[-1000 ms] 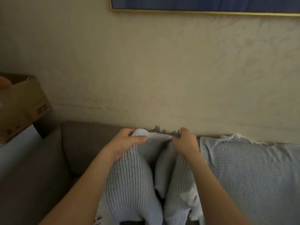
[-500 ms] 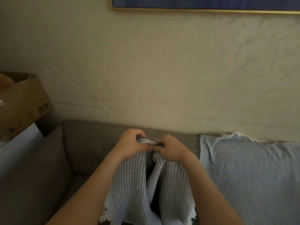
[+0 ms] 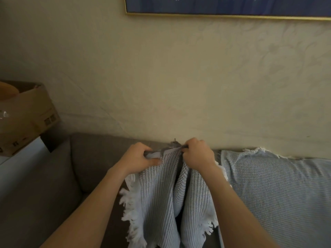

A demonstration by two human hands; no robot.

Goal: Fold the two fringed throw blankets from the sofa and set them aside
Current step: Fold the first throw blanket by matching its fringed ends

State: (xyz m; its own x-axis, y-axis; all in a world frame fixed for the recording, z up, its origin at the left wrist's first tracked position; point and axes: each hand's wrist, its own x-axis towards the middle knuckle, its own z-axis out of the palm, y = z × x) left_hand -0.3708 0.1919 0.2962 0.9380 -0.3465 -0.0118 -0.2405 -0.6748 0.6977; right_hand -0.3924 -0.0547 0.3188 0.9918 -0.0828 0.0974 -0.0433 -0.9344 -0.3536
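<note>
Above sofa [image 3: 53,176], both hands [image 3: 138,157] [image 3: 196,154] grip hanging blanket [image 3: 157,203].

The lifted blanket [image 3: 157,203] is pale blue-white, ribbed with fine dark lines running down it. Its top hem is a plain grey band and its side fringe is white. The draped blanket [image 3: 277,194], over the back edge of the sofa [image 3: 89,158] towards its right end, is light blue in a small waffle grid, with white fringe on top. The sofa is plain grey-brown. The wall [image 3: 179,77] is cream with a faint embossed leaf pattern. The picture [image 3: 223,4] is deep blue in a thin gold frame. The cardboard box [image 3: 30,113] is brown with small black printed marks.
</note>
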